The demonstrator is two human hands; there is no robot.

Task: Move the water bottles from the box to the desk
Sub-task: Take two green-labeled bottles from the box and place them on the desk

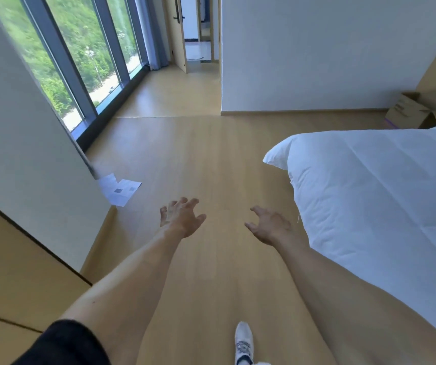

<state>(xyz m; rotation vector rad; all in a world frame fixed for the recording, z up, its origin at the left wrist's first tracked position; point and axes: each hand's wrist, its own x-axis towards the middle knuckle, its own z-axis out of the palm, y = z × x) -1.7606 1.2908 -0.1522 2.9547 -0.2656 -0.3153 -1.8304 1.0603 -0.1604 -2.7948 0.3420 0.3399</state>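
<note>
With my left hand point(181, 217) and right hand point(270, 227) spread and empty, the box point(411, 111) sits far beyond my right hand past the bed point(369, 193), bottles seemingly hidden inside, so I risk clipping the bed corner.

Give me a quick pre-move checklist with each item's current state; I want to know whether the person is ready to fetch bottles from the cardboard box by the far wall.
1. Left hand free: ok, fingers spread, holding nothing.
2. Right hand free: ok, open and empty.
3. Cardboard box located: ok, on the floor against the far wall beyond the bed, flaps open.
4. Water bottles in the box: cannot tell, its inside is not visible from here.
5. Path to the box: ok, the wooden floor past the bed corner looks bare; papers lie off to the left near the window.
6. Desk location: cannot tell, no desk is clearly in view.
</note>
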